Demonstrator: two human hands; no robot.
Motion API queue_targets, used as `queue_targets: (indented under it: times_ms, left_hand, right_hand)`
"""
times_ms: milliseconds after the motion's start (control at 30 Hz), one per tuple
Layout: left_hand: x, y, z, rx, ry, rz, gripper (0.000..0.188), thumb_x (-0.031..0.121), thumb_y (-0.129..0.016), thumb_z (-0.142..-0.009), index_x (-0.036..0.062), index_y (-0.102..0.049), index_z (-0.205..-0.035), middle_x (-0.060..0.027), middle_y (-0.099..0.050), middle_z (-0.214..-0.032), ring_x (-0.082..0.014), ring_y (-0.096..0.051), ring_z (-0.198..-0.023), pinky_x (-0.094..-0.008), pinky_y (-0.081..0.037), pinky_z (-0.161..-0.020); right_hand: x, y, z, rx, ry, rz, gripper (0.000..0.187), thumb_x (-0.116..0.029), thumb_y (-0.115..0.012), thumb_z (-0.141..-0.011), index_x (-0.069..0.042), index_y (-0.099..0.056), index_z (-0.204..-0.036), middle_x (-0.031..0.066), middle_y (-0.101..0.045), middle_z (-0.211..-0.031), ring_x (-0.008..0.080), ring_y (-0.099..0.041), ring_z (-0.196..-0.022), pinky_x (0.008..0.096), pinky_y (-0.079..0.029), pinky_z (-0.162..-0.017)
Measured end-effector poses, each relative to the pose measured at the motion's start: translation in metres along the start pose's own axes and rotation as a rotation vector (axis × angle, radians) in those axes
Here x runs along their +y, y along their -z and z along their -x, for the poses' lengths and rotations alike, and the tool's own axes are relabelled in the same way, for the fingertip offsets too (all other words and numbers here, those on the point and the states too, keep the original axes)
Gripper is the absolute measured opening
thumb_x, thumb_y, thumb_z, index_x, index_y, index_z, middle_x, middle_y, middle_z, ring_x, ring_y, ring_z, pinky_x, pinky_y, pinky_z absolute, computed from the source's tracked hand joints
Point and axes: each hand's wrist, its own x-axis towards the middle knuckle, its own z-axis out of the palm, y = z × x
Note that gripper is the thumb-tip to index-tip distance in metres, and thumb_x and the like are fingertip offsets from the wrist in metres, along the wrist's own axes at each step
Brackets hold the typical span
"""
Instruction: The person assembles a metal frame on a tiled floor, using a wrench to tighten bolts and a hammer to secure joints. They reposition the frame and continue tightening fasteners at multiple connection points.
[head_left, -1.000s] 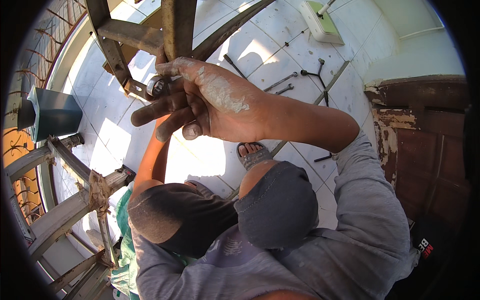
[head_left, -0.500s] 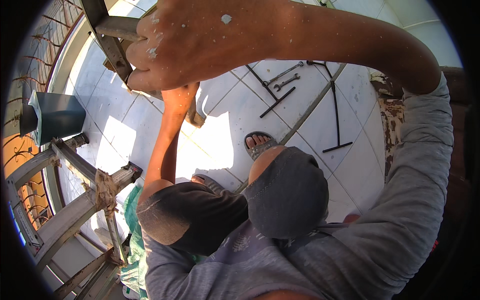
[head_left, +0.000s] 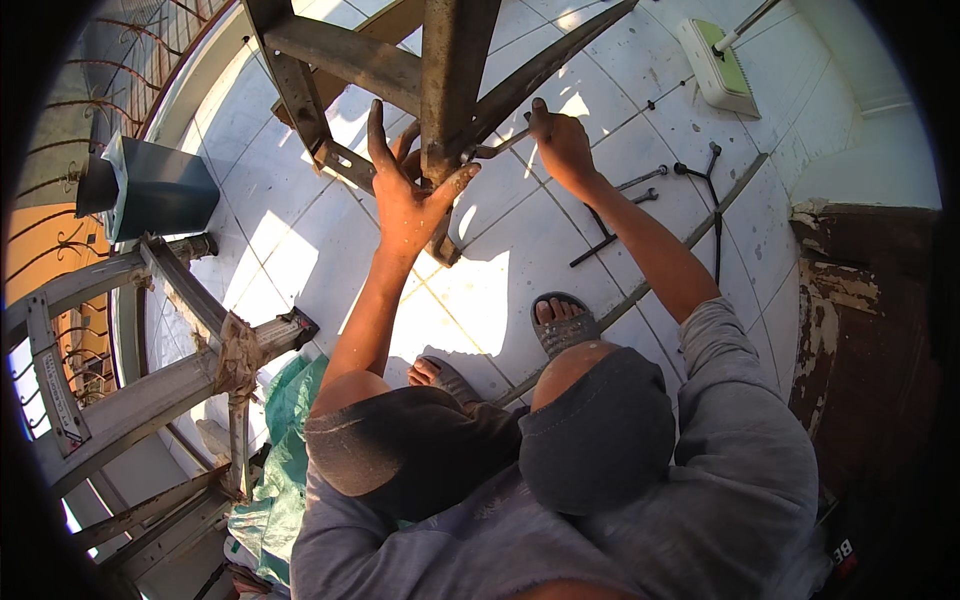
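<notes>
A rusty metal frame (head_left: 345, 58) stands in front of me, its thick upright leg (head_left: 452, 75) coming down between my hands. My left hand (head_left: 408, 205) is around the lower part of this leg, thumb at the right side and index finger stretched up on the left; some fingers are hidden behind the metal. My right hand (head_left: 565, 150) is closed on a slim metal wrench (head_left: 505, 145). The wrench's far end meets the leg near my left thumb, where a small bolt seems to sit; the exact contact is too small to tell.
Two spanners (head_left: 642, 178) and a black T-handle wrench (head_left: 597, 248) lie on the white tiles, beside a black Y-shaped wrench (head_left: 715, 185). A broom head (head_left: 715, 65) stands at the far right. Left are a dark green bin (head_left: 165, 190) and another metal frame (head_left: 150, 410) with wrapped joints.
My right hand has dropped from high in front of the view, at the frame's bar, to the leg's right side with the wrench. My left hand now shows at the leg. The view has shifted.
</notes>
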Motion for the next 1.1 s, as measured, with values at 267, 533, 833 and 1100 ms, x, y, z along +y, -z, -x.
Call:
queue_targets:
  times_ms: [267,533,833,1100]
  left_hand:
    - [-0.009,-0.001,0.008,-0.269,0.103,0.133,0.117,0.041,-0.080,-0.079,-0.0002,-0.002,-0.155,-0.0328,-0.040,-0.145,-0.0403,-0.043,-0.136,-0.0476,-0.033,-0.112]
    - [0.016,0.029,0.000,-0.422,0.240,0.184,0.116,0.035,-0.078,-0.078,0.0042,0.001,-0.157,-0.0314,-0.032,-0.151,-0.0398,-0.034,-0.142,-0.0467,-0.025,-0.117]
    - [0.020,0.053,-0.001,-0.533,0.424,0.033,0.109,0.055,-0.077,-0.065,0.0028,-0.032,-0.149,-0.0285,-0.052,-0.136,-0.0384,-0.050,-0.129,-0.0422,-0.037,-0.110]
    - [0.028,0.041,-0.002,-0.515,0.372,-0.104,0.085,0.050,-0.072,-0.069,0.0041,-0.046,-0.137,-0.0233,-0.055,-0.124,-0.0355,-0.049,-0.122,-0.0462,-0.040,-0.104]
  right_hand:
    - [-0.051,-0.095,0.110,-0.210,-0.743,-0.728,0.056,-0.043,-0.031,-0.106,0.001,-0.059,-0.085,0.0089,-0.061,-0.068,0.0225,-0.054,-0.053,0.0377,-0.043,-0.053]
    - [-0.221,0.007,0.107,-1.308,-1.392,-1.663,0.031,-0.019,-0.025,-0.097,-0.016,-0.038,-0.069,-0.0070,-0.025,-0.061,0.0063,-0.023,-0.047,0.0235,-0.018,-0.040]
    - [-0.255,0.063,0.076,-1.570,-1.480,-1.623,0.034,-0.023,-0.030,-0.101,-0.016,-0.043,-0.070,-0.0063,-0.025,-0.059,0.0065,-0.020,-0.045,0.0230,-0.018,-0.037]
    - [-0.254,0.116,0.066,-1.106,-1.583,-0.957,0.040,-0.043,-0.039,-0.103,-0.009,-0.056,-0.088,0.0103,-0.061,-0.078,0.0254,-0.063,-0.073,0.0316,-0.050,-0.049]
